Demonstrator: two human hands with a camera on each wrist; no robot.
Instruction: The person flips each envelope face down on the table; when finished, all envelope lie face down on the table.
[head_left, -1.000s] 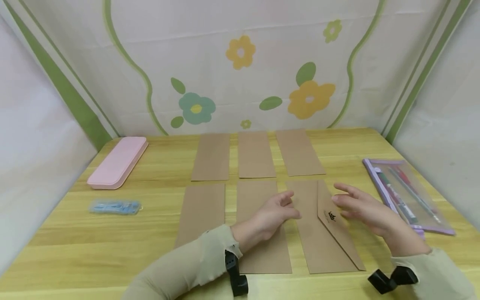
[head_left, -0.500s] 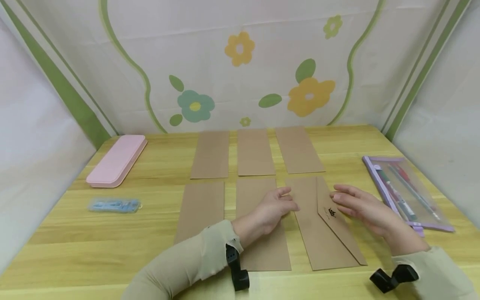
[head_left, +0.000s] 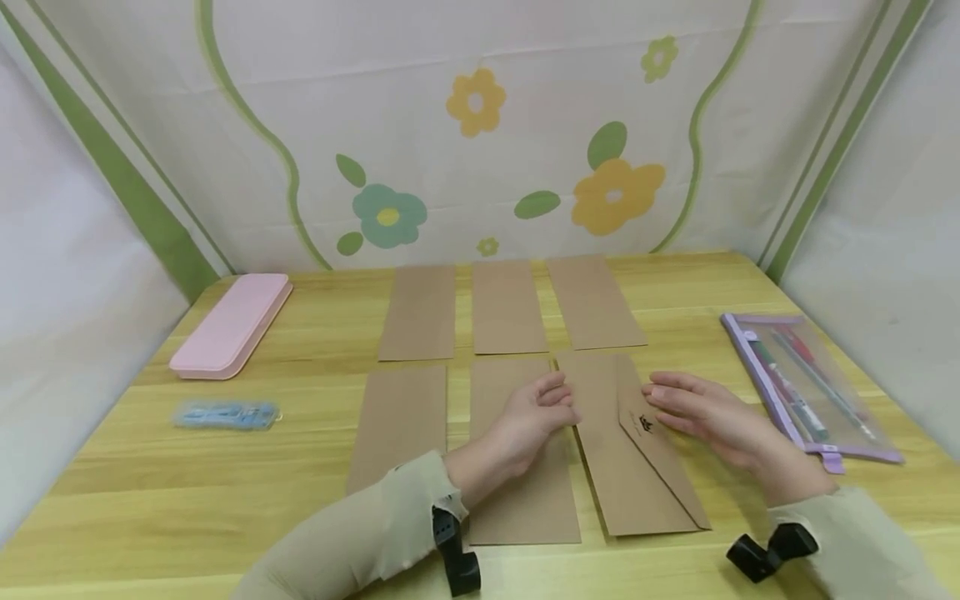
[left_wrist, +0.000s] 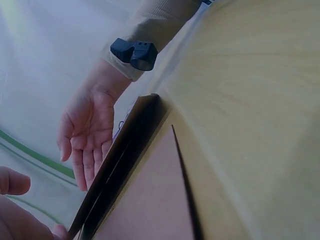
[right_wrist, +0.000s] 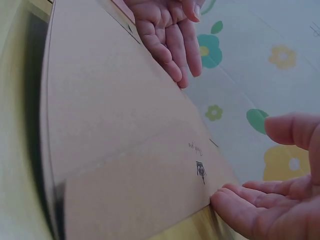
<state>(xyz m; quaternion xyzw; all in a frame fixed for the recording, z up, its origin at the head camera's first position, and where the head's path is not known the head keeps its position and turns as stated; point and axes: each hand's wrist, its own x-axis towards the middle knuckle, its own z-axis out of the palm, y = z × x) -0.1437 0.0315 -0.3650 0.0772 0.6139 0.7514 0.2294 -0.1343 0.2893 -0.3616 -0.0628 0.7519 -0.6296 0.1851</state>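
A brown kraft envelope, flap side up with a small black crown print, lies at the front right between both hands. My left hand reaches across the middle front envelope; its fingertips are right at the flap envelope's left edge. On the opposite side, my right hand touches the flap edge with extended fingers, thumb held away, as the right wrist view shows. A dark gap under the envelope in the left wrist view shows its edge raised off the table.
Several more brown envelopes, such as the back middle one, lie flat in two rows. A pink case and a blue clear-wrapped item sit at left. A purple-edged zip pouch with pens lies at right.
The flap envelope has shifted left, closer to the middle front envelope, and its left edge has lifted a little. Both hands have moved slightly left along with it.
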